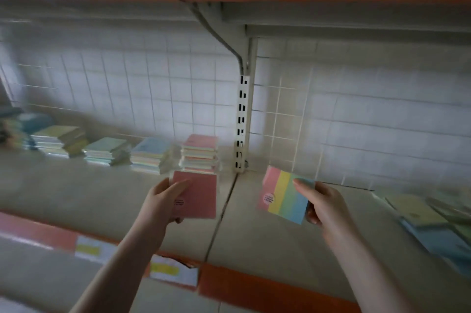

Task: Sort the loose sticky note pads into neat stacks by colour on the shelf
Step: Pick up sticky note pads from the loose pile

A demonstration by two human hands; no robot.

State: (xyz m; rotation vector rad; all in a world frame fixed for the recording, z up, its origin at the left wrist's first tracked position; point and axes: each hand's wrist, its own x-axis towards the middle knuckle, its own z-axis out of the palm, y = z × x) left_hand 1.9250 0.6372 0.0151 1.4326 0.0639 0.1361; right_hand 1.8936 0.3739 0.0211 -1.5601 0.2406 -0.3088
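left hand (163,200) pinches pink pad (197,195) above the shelf (76,185), just before the pink stack (200,153). right hand (323,207) pinches striped pad (285,194). loose pads (428,226) far right, blurred stacks (102,148) at the back left.

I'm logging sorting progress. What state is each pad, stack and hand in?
Pink pad: held by left hand, just before the pink-topped stack.
Striped pad: pinched by right hand, above the shelf.
Pink-topped stack: upright, slightly uneven.
Loose pads: scattered, unsorted.
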